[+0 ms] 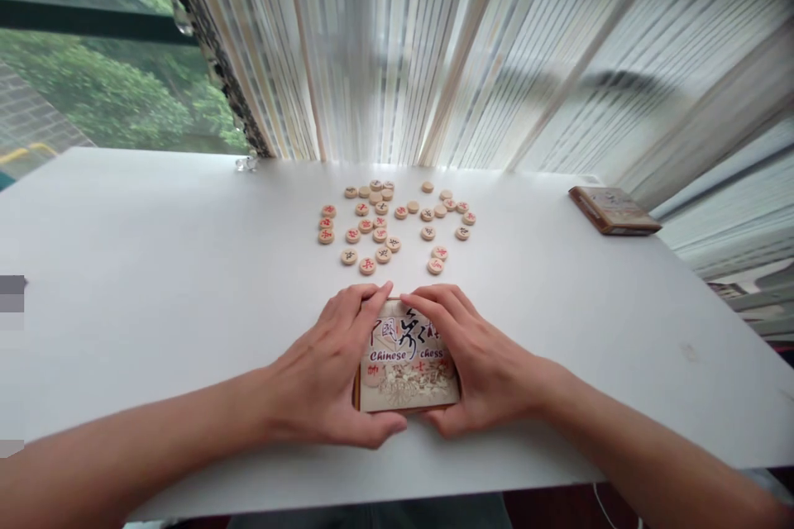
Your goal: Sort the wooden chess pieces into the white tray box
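Observation:
A flat box (406, 368) printed "Chinese chess" lies on the white table (155, 281) near its front edge. My left hand (328, 376) wraps round the box's left side, fingers curled over the far edge and thumb at the near edge. My right hand (475, 364) grips the right side the same way. The fingertips of both hands nearly meet at the box's far edge. Beyond the box, several round wooden chess pieces (388, 223) with red or black characters lie scattered flat on the table.
A brown box part (614, 211) lies at the far right of the table. A small clear object (246, 163) sits at the far edge by the striped curtain (465, 50). A window with trees is at the left.

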A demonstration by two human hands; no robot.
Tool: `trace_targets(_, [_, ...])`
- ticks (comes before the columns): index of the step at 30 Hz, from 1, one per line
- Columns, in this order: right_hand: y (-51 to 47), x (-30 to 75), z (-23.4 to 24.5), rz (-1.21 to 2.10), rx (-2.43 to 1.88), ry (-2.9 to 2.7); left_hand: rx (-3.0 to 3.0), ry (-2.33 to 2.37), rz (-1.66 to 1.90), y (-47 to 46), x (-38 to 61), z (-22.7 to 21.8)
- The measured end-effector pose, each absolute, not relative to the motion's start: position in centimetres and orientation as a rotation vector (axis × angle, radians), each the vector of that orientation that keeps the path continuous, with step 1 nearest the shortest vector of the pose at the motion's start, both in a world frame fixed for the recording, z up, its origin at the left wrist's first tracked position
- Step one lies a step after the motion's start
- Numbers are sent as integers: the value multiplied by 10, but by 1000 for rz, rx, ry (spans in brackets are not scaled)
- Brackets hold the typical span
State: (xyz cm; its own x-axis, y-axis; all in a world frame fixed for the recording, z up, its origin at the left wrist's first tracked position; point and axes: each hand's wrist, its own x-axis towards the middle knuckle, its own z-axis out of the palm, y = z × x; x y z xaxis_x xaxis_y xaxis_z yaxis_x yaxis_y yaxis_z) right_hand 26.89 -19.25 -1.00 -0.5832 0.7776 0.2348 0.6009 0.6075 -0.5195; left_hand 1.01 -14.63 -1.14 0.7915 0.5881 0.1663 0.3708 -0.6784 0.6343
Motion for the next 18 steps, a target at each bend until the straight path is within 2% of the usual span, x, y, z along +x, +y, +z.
trace_targets(6, [-195, 264, -6, 416, -1079, -2357, 1243, 925, 690, -148, 34, -2])
trace_targets(11, [-196, 258, 0, 454, -1104, -2322, 837, 979, 791, -152, 55, 5])
trace_targets(15, [-189, 258, 12, 725, -1091, -2178, 777, 998, 835, -147, 54, 10])
trace_targets(18, [-179, 254, 18, 1032, -1199, -1737, 776, 966, 867, -142, 52, 15])
